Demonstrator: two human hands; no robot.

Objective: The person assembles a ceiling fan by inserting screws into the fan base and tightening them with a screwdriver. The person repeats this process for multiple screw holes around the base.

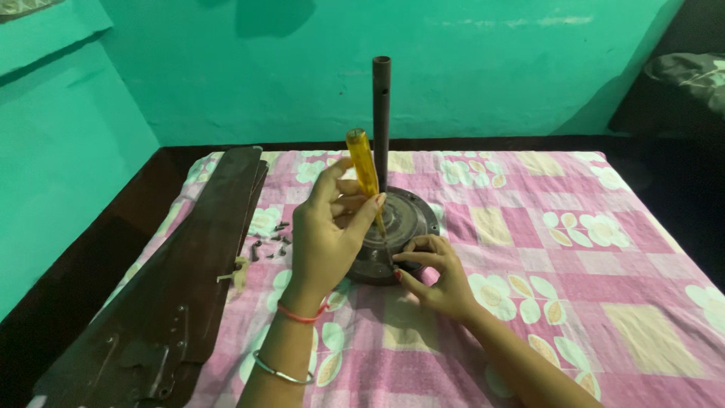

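A round grey ceiling-fan motor [404,219] with an upright dark rod [381,106] rests on a pink patterned cloth [574,257]. My left hand [328,230] holds a yellow-handled screwdriver [363,168] nearly upright, its tip down on the motor's top. My right hand [434,272] pinches something small at the motor's front rim; what it pinches is too small to tell.
Dark brown fan blades [192,279] lie stacked along the left of the cloth. Several small dark screws [272,242] are scattered between the blades and the motor. A teal wall stands behind, and a dark bundle [691,75] sits at the far right.
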